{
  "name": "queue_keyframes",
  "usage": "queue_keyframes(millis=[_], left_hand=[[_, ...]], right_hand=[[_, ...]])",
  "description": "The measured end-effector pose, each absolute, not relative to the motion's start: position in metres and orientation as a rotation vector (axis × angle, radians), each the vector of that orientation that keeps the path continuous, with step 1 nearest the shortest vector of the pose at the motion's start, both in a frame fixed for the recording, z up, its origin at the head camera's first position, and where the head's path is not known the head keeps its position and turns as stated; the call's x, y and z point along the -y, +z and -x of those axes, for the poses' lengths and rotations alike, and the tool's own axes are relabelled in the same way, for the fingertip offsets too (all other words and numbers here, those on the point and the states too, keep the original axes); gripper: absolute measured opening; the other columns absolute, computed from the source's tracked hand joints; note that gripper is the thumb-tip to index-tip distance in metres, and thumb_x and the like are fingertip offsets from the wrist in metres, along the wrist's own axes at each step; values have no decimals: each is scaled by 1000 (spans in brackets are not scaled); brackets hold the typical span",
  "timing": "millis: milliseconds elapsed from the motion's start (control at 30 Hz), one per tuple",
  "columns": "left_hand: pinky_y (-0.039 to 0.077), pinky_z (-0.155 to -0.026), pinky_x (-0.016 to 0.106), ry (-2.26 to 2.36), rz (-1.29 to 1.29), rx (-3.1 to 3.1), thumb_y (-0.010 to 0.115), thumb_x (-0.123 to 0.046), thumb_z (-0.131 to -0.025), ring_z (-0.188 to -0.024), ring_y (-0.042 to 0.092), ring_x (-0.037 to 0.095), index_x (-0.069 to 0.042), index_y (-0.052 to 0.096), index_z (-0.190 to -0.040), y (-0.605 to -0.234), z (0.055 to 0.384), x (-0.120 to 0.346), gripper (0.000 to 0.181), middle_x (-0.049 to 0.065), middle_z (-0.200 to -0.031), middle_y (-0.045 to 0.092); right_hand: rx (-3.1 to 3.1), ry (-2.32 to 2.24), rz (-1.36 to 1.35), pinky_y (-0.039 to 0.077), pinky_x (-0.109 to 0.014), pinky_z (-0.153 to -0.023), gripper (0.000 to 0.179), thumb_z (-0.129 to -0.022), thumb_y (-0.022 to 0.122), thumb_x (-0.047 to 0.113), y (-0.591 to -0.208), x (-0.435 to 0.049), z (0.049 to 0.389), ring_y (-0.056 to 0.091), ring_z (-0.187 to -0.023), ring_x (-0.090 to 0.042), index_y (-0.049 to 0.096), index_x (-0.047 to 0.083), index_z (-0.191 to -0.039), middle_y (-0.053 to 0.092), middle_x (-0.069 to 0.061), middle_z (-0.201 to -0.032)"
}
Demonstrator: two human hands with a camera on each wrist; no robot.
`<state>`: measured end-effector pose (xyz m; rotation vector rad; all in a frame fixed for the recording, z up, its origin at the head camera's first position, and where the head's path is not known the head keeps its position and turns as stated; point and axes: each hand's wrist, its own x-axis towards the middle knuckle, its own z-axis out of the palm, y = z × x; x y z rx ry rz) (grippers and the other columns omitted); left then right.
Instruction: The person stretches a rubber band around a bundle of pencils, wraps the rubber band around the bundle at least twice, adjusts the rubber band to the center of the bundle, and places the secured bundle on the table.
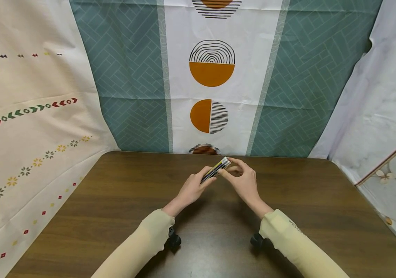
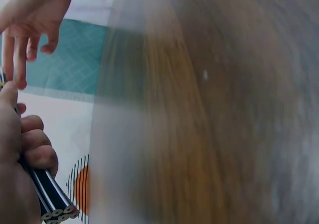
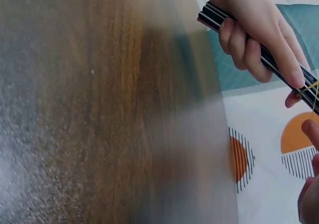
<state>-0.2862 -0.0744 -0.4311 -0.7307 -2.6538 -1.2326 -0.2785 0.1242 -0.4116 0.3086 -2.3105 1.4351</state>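
Note:
A bundle of dark, silver-striped pencils (image 1: 215, 170) is held up at a slant above the table, white tips toward the upper right. My left hand (image 1: 192, 187) grips it, fingers wrapped round the shafts; the left wrist view shows the flat, unsharpened ends of the pencils (image 2: 55, 201) below that hand. Around the bundle near the white tips runs a thin yellow rubber band (image 3: 310, 88), a strand of it stretched toward my right fingers. My right hand (image 1: 244, 183) is at that end, thumb and index finger bent about the band; their exact contact is partly cut off in the right wrist view.
Beneath both hands spreads a brown wooden table (image 1: 114, 216). A patterned teal and white cloth (image 1: 132, 77) hangs behind its far edge, with a cream cloth (image 1: 27, 135) on the left and a pale floral one (image 1: 385, 116) on the right.

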Motion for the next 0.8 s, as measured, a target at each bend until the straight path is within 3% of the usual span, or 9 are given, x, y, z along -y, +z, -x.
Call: queue_keyframes(millis=[200, 500, 633, 800], left_hand=[[38, -53, 23, -1096, 863, 2714, 53, -41, -101, -56, 44, 7, -26, 55, -126, -428, 288, 84, 30, -2, -80, 59], [39, -53, 20, -740, 1099, 2773, 54, -41, -100, -54, 47, 4, -24, 52, -136, -422, 285, 91, 40, 0, -82, 69], [37, -52, 20, -658, 1162, 2781, 57, -37, -100, -49, 41, 3, -22, 55, -135, -421, 284, 95, 38, -1, -70, 64], [34, -52, 19, -606, 1263, 2792, 58, -38, -99, -48, 38, 3, -21, 59, -126, -420, 283, 98, 31, -6, -62, 53]], right_hand=[[2372, 1480, -321, 50, -26, -74, 53, -82, 80, 40, -408, -124, 278, 64, -83, -14, 63, 27, -130, 76, -4, -95], [2470, 1616, -363, 51, -33, -79, 54, -85, 76, 43, -407, -126, 279, 68, -89, -15, 60, 25, -133, 77, -3, -91], [2486, 1707, -417, 51, -36, -89, 53, -85, 77, 40, -407, -125, 279, 70, -97, -18, 61, 21, -132, 78, -5, -95], [2501, 1844, -409, 53, -30, -87, 53, -87, 77, 30, -406, -123, 280, 71, -103, -16, 60, 15, -135, 76, -10, -108]])
